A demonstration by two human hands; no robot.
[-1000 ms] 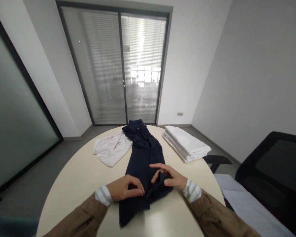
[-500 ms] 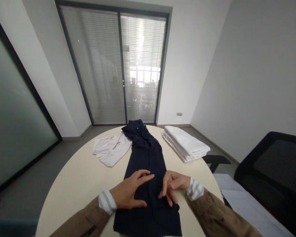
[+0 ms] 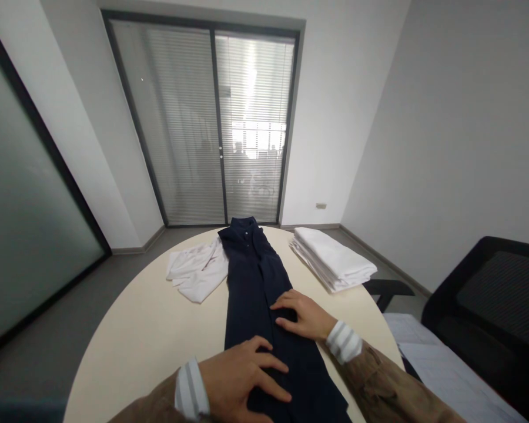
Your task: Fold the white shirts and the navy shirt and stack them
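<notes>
A navy button-up shirt (image 3: pixel 251 282), folded into a long narrow strip, lies lengthwise on the round cream table (image 3: pixel 141 335), its collar at the far edge. My left hand (image 3: pixel 244 379) rests on the lower part of the shirt, fingers spread. Farther up, my right hand (image 3: pixel 304 314) lies across the shirt's right side with its fingers apart and bent a little. Neither hand grips the cloth. The shirt's near end is partly hidden by my left hand and the frame's bottom edge.
A crumpled white garment (image 3: pixel 198 270) lies left of the shirt, touching it. A folded stack of white cloth (image 3: pixel 332 258) sits at the table's right. Beyond that edge stand a black mesh chair (image 3: pixel 489 305) and white sheets (image 3: pixel 441 364). Glass doors with blinds (image 3: pixel 203 129) close the far side.
My right hand has moved up the shirt and flattened onto it. My left hand has come nearer. The shirt's upper part now lies straighter and smoother, and its near end has shifted right.
</notes>
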